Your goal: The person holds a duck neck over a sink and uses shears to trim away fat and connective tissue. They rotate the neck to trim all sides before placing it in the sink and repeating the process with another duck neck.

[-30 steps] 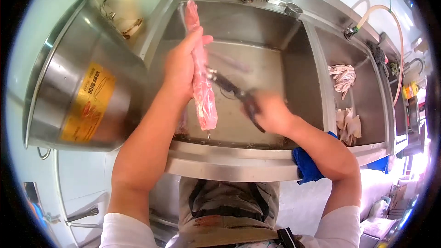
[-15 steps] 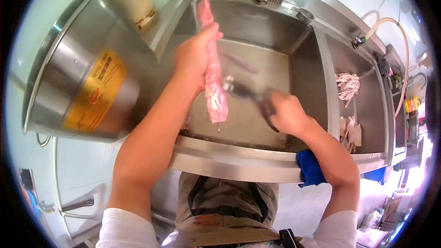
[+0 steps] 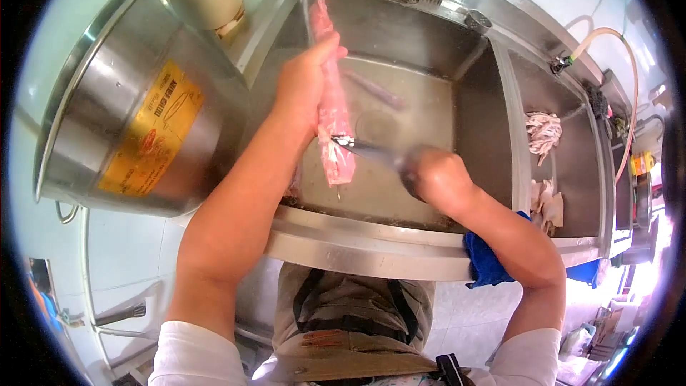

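Note:
My left hand (image 3: pixel 304 82) is closed around a long, pink, skinned piece of raw meat (image 3: pixel 333 111), held lengthwise over the sink. Its narrow end points to the far side and its thicker end hangs toward me. In my right hand (image 3: pixel 443 182) is a pair of dark-handled scissors (image 3: pixel 375 151), somewhat blurred. The metal tip lies against the lower part of the meat, where pale whitish bits show. My right fingers wrap around the handles and partly hide them. Below, another thin strip of meat (image 3: pixel 374 90) rests on the basin floor.
A large steel pot (image 3: pixel 86 129) with a yellow label stands left of the sink (image 3: pixel 357 254). The right basin holds a pale, stringy pile (image 3: pixel 543 132) and some flat pale pieces (image 3: pixel 547 207). A blue cloth (image 3: pixel 487 261) hangs over the front rim; a hose (image 3: pixel 632 86) curves at right.
My right hand has brought the scissors left, from beside the meat onto its lower part. My left hand keeps its hold on the meat, almost unmoved.

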